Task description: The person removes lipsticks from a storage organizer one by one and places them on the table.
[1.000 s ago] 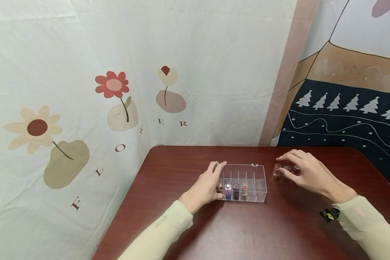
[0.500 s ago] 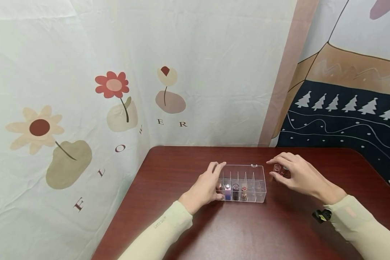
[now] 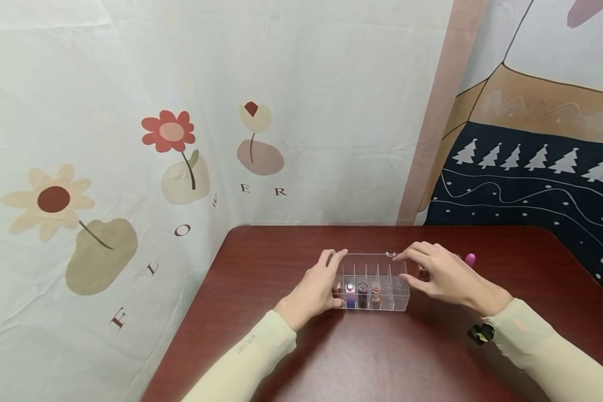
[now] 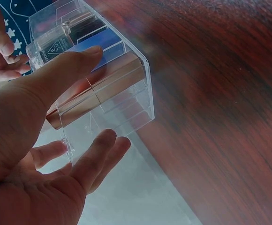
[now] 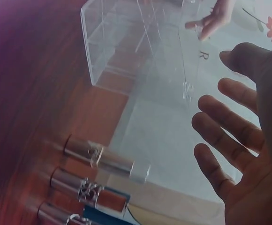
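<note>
My left hand (image 3: pixel 309 290) grips the left end of a clear divided box (image 3: pixel 401 300), thumb across the front and fingers behind. Lipstick tubes stand in the front row: a copper tube (image 4: pixel 122 77) beside the thumb, a blue-violet tube (image 3: pixel 350 300), a dark tube (image 3: pixel 363 300) and a clear-cased reddish tube (image 3: pixel 376 300). At the box's right end my right hand (image 3: pixel 444 276) hovers, its fingers spread and holding nothing. Under and behind it, metallic lipsticks with clear caps stand on the table, among them a silvery tube (image 5: pixel 112 159) and a second tube (image 5: pixel 75 184).
A pink rounded tip (image 3: pixel 469 259) shows behind the right hand. The red-brown table (image 3: pixel 331 357) ends against a flower-printed cloth (image 3: pixel 341 123) at the back and left. A dark cloth with white trees (image 3: pixel 522 184) hangs at the right.
My right hand has moved left from over the standing lipsticks to the box's right end, and the pink tip has come into view. My left hand keeps its grip on the box.
</note>
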### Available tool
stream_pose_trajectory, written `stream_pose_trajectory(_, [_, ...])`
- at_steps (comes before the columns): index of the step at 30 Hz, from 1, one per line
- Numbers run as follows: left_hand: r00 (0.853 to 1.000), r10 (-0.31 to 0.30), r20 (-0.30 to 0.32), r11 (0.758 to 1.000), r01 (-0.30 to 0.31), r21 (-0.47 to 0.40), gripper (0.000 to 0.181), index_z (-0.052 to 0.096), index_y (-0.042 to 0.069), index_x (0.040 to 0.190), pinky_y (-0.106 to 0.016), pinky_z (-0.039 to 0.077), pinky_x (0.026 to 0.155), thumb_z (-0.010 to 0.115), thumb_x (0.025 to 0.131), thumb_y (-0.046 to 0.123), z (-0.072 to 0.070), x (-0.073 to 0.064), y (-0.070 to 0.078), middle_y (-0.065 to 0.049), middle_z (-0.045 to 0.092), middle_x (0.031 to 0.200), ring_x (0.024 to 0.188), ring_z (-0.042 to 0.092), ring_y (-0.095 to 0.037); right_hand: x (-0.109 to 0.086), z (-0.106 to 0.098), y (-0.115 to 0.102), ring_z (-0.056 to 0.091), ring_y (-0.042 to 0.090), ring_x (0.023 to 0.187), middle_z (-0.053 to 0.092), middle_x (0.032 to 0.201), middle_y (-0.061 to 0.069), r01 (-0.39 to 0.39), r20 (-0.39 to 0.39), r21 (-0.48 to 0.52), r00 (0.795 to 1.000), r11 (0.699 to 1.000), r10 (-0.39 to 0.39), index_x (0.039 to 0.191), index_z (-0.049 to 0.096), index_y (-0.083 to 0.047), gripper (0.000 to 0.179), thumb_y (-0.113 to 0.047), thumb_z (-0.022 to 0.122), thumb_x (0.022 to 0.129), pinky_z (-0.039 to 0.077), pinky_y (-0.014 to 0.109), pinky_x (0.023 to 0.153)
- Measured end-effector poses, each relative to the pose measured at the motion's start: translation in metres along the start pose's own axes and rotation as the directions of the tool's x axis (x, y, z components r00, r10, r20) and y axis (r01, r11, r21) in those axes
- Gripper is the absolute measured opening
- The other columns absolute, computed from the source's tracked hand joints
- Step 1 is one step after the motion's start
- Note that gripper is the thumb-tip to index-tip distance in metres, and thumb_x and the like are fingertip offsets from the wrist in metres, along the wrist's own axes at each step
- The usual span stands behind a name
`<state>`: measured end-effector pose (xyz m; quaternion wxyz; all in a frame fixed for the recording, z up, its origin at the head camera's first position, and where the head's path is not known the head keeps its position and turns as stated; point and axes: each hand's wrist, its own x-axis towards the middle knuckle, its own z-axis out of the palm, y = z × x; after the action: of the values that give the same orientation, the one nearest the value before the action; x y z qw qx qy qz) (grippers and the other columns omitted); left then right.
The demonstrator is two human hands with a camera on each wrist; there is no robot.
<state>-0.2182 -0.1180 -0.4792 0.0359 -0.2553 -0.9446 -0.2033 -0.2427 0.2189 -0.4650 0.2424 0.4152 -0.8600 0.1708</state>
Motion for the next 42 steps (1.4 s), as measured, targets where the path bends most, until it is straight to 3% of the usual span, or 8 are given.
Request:
stream_pose_trajectory(4, [1.000,0.001,-0.003,1.000,-0.001,-0.003,0.121,0.038,0.006,0.177,-0.043,0.068,0.107,0.109,0.079,0.008,0.000,0.001,-0.001,-0.028,0.046,0.172,0.076,0.069,-0.002,0.003,0.005,-0.004,0.065,0.010,0.093,0.083,0.117,-0.002,0.039,0.007,0.010,0.999,0.999,-0.039,0.124,0.085,-0.019,0.040,-0.016,0.099,0.087,0.060,0.040,0.084])
stream_pose_trajectory(10, [1.000,0.009,-0.008,1.000,-0.009,-0.008,0.122,0.038,0.006,0.177,-0.043,0.069,0.105,0.110,0.079,0.008,0.001,0.001,-0.001,-0.029,0.046,0.171,0.077,0.071,-0.002,0.006,0.012,-0.014,0.075,0.017,0.106,0.082,0.117,-0.001,0.022,0.060,0.016,0.998,1.000,-0.022,0.125,0.085,-0.019,0.038,-0.022,0.099,0.090,0.066,0.048,0.093])
stream_pose_trajectory(32, [0.999,0.032,-0.035,0.999,-0.031,0.026,0.124,0.039,0.006,0.176,-0.044,0.071,0.097,0.112,0.075,0.010,0.005,0.004,-0.005,-0.029,0.049,0.166,0.073,0.068,-0.009,0.015,0.039,-0.029,0.077,0.017,0.100,0.084,0.114,0.002,0.092,0.100,0.115,0.990,0.989,-0.103,0.120,0.085,-0.010,0.030,-0.019,0.095,0.094,0.065,0.043,0.091])
stream_pose_trajectory(42, [0.999,0.030,-0.032,0.999,-0.029,0.032,0.124,0.039,0.006,0.176,-0.046,0.071,0.097,0.112,0.075,0.010,0.004,0.004,-0.004,-0.030,0.050,0.167,0.075,0.069,-0.013,0.014,0.042,-0.032,0.078,0.015,0.102,0.085,0.115,-0.002,0.023,0.150,0.095,0.988,0.995,-0.037,0.123,0.085,-0.014,0.027,-0.025,0.093,0.099,0.063,0.045,0.093])
